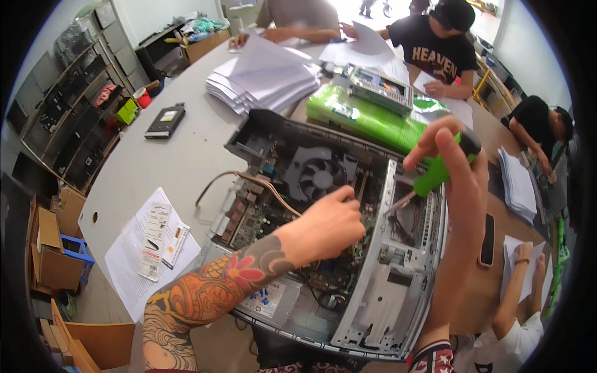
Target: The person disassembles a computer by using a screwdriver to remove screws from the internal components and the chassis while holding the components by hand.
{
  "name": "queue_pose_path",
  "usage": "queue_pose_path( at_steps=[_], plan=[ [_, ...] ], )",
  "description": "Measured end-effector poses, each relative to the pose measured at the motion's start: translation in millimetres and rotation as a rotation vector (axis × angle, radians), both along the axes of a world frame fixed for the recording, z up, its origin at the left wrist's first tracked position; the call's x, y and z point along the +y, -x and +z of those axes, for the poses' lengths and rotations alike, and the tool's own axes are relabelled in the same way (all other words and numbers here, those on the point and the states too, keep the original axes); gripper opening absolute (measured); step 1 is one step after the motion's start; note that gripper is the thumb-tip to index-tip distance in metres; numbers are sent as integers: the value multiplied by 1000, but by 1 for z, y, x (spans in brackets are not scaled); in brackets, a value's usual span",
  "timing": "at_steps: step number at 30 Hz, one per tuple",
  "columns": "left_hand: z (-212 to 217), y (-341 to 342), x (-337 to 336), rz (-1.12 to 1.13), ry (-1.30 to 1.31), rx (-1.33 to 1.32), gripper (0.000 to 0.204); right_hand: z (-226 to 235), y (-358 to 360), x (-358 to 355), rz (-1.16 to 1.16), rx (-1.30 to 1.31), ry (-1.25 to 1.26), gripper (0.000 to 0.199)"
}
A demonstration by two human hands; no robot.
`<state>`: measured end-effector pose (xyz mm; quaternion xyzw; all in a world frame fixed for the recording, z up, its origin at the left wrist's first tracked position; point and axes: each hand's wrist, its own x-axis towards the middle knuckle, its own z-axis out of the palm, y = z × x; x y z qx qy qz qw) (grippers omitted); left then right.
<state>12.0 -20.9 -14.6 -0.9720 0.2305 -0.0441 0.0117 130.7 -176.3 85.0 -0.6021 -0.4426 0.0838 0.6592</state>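
On my feed, my tattooed left forearm (217,283) slants in from lower left, the left hand (329,222) knuckles-up, fingers curled, tips hidden. My right forearm (459,267) rises steeply, the right hand (467,171) bent into a grip.

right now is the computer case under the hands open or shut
Open: no panel covers this side of the computer case, and the dark cooling fan inside is plainly visible.
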Motion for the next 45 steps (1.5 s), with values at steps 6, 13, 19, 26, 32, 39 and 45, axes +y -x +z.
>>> queue_pose_path(
  at_steps=[6,13,19,26,32,39,45],
  plan=[
    [-1,-1,-5,-6,-11,15,9,2,2,-3,-43,15,56,29],
    [-1,-1,-23,5,-168,73,5,-1,-1,4,-23,-11,43,26],
    [-4,-23,-13,-18,-160,187,10,-6,-10,1,-33,4,-11,23],
    [-18,-14,-13,-84,-85,-18,5,-7,-18,3,-129,128,-52,28],
    [-23,-16,-10,-95,-50,26,5,-10,-16,1,-148,109,-65,27],
    [-12,-24,-7,-70,-139,29,14,-4,-3,0,-168,0,1,26],
    [-12,-18,-6,-105,-170,-5,10,-1,9,2,-116,-93,5,23]
  ],
)
